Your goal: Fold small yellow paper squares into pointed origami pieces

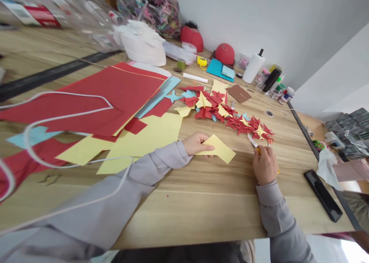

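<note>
A piece of yellow paper (220, 149), bent in outline like a wide V, is pinched between the thumb and fingers of my left hand (197, 143), just above the wooden table. My right hand (265, 165) is closed round a utility knife (251, 140) with a yellow-orange handle; its pale blade points up and left, towards a heap of folded paper stars (213, 105) in red, yellow and light blue. Most of the handle is hidden in my fist. To the left of my left hand lies a larger yellow sheet (164, 130) with cut edges.
Large red sheets (115, 97) lie at the left, with a white cable (66, 94) looping over them. A black phone (323, 195) rests near the right edge. Along the wall stand a white bottle (253, 67), small jars and a red pincushion (225, 54).
</note>
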### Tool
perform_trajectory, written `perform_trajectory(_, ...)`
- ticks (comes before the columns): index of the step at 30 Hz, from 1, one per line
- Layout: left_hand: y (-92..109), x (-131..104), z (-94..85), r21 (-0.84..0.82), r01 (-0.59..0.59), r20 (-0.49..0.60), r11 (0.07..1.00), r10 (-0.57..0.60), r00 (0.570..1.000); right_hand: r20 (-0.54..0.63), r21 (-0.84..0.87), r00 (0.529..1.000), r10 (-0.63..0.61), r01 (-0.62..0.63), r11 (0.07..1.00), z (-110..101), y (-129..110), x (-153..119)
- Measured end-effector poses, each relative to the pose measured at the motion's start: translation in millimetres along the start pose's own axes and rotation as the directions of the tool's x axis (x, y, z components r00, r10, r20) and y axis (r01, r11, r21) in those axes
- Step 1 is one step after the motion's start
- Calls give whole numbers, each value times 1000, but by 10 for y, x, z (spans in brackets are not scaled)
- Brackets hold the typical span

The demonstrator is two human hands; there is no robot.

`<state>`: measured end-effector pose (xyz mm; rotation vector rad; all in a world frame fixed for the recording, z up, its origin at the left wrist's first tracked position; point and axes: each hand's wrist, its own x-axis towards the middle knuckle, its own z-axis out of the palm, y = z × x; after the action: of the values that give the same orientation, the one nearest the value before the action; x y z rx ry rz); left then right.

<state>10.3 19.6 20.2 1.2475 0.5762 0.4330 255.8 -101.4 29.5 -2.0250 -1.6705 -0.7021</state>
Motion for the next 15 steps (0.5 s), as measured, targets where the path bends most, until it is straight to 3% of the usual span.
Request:
perform_trajectory(6,-20,-8,-7,-6,-13,-68,1000,13,998,92,-132,988,126,-113,985,-30,111,-83)
perform_trajectory(15,-32,-6,26,-43,-59,-157,997,51,986,122,-304,980,160,-117,946,-35,148,-99)
